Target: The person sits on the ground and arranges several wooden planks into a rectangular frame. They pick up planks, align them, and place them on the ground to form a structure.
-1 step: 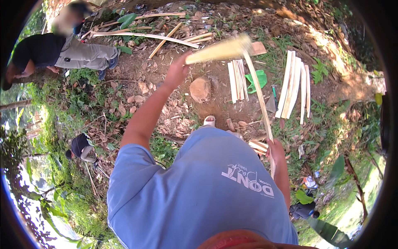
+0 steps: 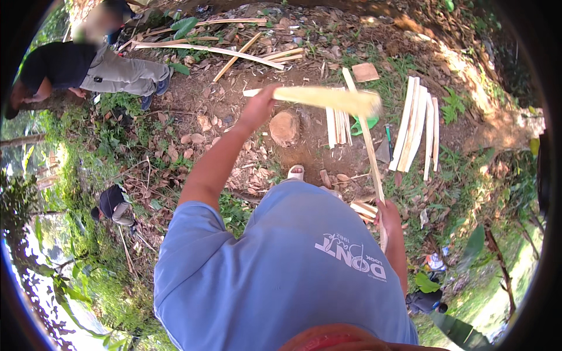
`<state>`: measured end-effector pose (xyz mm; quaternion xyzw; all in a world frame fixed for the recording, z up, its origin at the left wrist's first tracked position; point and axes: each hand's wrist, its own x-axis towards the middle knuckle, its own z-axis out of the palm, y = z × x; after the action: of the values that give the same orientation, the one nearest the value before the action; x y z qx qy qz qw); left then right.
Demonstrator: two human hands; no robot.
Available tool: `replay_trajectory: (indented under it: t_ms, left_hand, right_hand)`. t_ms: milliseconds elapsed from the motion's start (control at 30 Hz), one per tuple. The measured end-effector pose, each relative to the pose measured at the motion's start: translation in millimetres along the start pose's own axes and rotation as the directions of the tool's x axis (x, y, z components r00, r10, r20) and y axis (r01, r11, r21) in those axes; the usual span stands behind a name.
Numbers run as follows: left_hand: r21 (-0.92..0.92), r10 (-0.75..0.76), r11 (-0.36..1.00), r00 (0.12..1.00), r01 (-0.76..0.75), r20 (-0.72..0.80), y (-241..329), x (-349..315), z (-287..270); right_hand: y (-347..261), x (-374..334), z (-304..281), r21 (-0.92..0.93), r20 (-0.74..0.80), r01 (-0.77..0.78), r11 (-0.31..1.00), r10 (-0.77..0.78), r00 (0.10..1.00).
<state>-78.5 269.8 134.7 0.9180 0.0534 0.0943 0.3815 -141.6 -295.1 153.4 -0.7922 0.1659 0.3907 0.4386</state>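
My left hand grips a pale, flat wooden slat near its left end. The slat points rightward, and its broad far end is smeared by motion. Lower right, my right hand is closed round a long, thin wooden strip that slopes up and away from me. Slat and strip cross near the strip's far end; whether they touch I cannot tell. Below my left hand stands a round cut stump. Behind the crossing lie a bundle of short slats and a green plastic bag, both partly hidden.
Longer slats lie on the ground at right, beside a green-handled tool. A flat wooden piece and loose strips lie farther off. People are at far left, lower left and lower right.
The slat in my left hand has swung, its far end moving right and toward me across the strip. My left hand shifted slightly right; the strip's far end also moved slightly toward me.
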Motion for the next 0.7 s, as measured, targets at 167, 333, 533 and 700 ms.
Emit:
replay_trajectory:
  t_ms: [167,333,533,700]
  left_hand:
    - [0.376,0.228,0.869,0.936,-0.32,0.269,-26,-38,96]
    - [0.397,0.193,0.883,0.965,-0.249,0.177,-29,-64,139]
    - [0.238,0.009,0.967,0.939,-0.096,0.343,-36,-81,153]
    - [0.171,-0.072,0.985,0.927,0.009,0.367,-42,-91,164]
  right_hand:
    - [-1,-6,1,0.092,0.026,-0.057,0.994,0.055,0.998]
    - [-14,-10,-5,0.029,0.068,-0.097,0.995,0.094,0.993]
    - [-43,-14,25,0.003,0.108,-0.174,0.985,0.173,0.979]
    - [-35,1,42,0.001,0.194,-0.217,0.976,0.212,0.958]
